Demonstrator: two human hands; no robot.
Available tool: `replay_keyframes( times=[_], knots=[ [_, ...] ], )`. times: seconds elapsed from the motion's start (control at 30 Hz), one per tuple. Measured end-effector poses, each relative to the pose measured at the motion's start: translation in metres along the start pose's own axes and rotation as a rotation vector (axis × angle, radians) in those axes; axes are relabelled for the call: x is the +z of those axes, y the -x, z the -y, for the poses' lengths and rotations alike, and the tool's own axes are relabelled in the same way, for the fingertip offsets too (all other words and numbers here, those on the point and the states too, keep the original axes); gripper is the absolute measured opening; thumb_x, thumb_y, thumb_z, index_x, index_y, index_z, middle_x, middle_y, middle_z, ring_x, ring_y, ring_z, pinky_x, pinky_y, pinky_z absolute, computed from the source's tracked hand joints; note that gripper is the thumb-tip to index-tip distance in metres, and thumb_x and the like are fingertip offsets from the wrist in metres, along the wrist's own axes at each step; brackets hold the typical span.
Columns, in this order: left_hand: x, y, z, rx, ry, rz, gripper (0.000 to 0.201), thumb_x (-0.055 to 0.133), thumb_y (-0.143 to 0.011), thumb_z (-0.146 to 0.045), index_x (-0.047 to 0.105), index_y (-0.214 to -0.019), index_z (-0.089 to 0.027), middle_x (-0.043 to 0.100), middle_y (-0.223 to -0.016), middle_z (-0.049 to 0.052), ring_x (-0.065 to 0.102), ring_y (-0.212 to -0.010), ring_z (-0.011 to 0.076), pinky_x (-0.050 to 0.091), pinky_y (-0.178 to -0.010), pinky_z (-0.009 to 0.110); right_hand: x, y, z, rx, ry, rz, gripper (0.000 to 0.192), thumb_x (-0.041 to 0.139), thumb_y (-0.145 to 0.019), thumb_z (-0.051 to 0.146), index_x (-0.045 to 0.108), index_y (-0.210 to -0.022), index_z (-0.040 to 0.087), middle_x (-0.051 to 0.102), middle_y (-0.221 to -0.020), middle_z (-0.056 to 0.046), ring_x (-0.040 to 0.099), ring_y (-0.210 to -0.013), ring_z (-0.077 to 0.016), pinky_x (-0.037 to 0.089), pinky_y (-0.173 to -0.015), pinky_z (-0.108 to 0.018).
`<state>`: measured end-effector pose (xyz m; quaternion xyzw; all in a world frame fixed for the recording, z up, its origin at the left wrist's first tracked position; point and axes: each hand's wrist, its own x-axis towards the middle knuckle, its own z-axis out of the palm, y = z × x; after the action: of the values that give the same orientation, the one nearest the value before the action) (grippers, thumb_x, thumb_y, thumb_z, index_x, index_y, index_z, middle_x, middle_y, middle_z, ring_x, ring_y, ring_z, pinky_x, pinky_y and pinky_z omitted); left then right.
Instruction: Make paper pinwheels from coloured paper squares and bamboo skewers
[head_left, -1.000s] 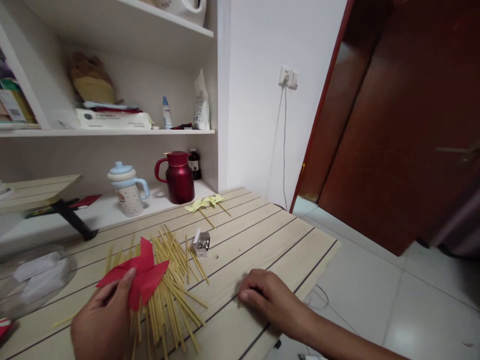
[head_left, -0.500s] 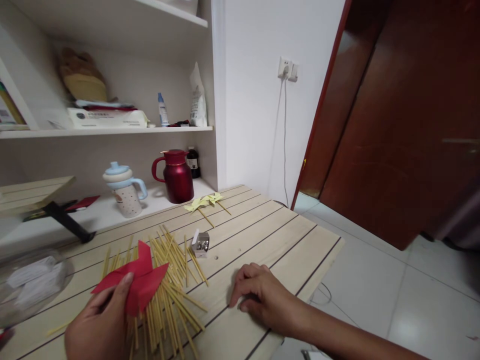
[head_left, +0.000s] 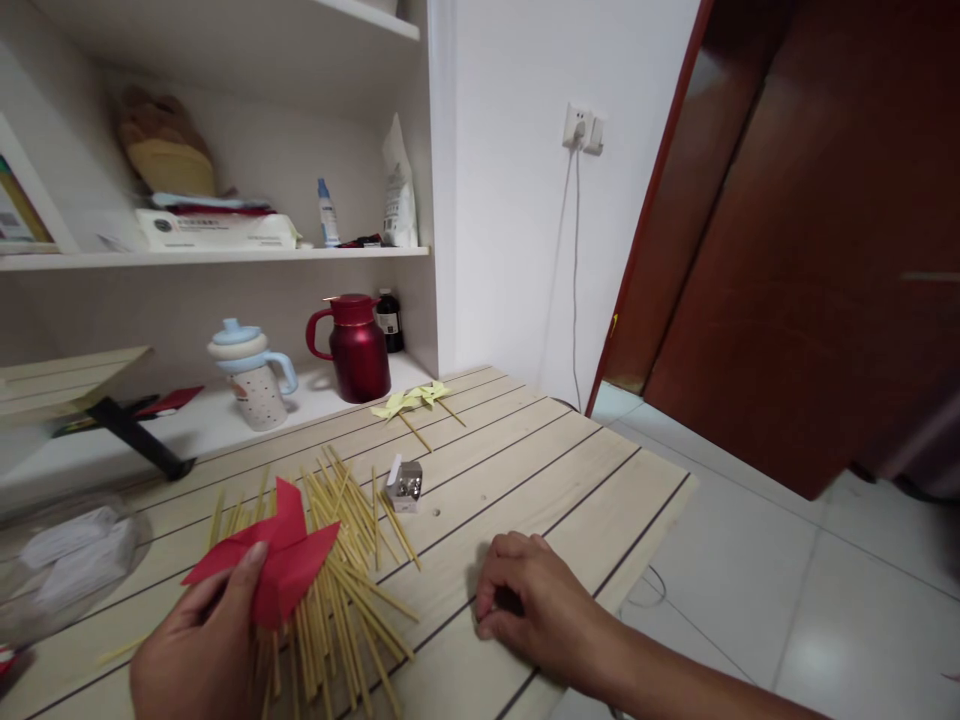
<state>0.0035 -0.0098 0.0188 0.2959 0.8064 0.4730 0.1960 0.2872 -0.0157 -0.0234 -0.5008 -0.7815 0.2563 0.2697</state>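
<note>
Your left hand (head_left: 196, 640) pinched one red pinwheel (head_left: 283, 555), nearside left of the open box (head_left: 406, 487). Your right hand (head_left: 536, 605), nearside right of it, was curled to a narrow gap; couldn't tell if it held anything. Two yellow pinwheels (head_left: 433, 393) and one red jug (head_left: 360, 355) sat beyond the box; sticks (head_left: 321, 625), too many to count, spread left, partly blocked by the red pinwheel.
</note>
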Motion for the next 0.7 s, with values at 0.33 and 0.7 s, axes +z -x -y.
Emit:
replay_keyframes(
  times=[0.33, 0.7],
  knots=[
    [-0.0017, 0.0051, -0.0052, -0.051, 0.002, -0.008, 0.036, 0.066, -0.073, -0.051, 0.073, -0.092, -0.022, 0.066, -0.075, -0.004, 0.062, -0.085, 0.0233, 0.042, -0.071, 0.029, -0.0003, -0.0041, 0.0008, -0.018, -0.034, 0.057, 0.021, 0.067, -0.076, 0.007, 0.075, -0.077, 0.027, 0.070, -0.088, 0.000, 0.060, -0.095, -0.0195, 0.030, -0.097, -0.038],
    [0.0003, -0.0029, 0.0034, 0.029, 0.000, -0.013, 0.037, 0.065, -0.071, -0.052, 0.073, -0.089, -0.020, 0.068, -0.071, -0.001, 0.064, -0.082, 0.0266, 0.044, -0.072, 0.034, 0.0052, -0.0084, 0.0002, -0.083, -0.016, 0.059, 0.012, 0.084, -0.071, 0.025, 0.075, -0.080, 0.029, 0.069, -0.089, 0.001, 0.060, -0.095, -0.0197, 0.032, -0.092, -0.036]
  ],
)
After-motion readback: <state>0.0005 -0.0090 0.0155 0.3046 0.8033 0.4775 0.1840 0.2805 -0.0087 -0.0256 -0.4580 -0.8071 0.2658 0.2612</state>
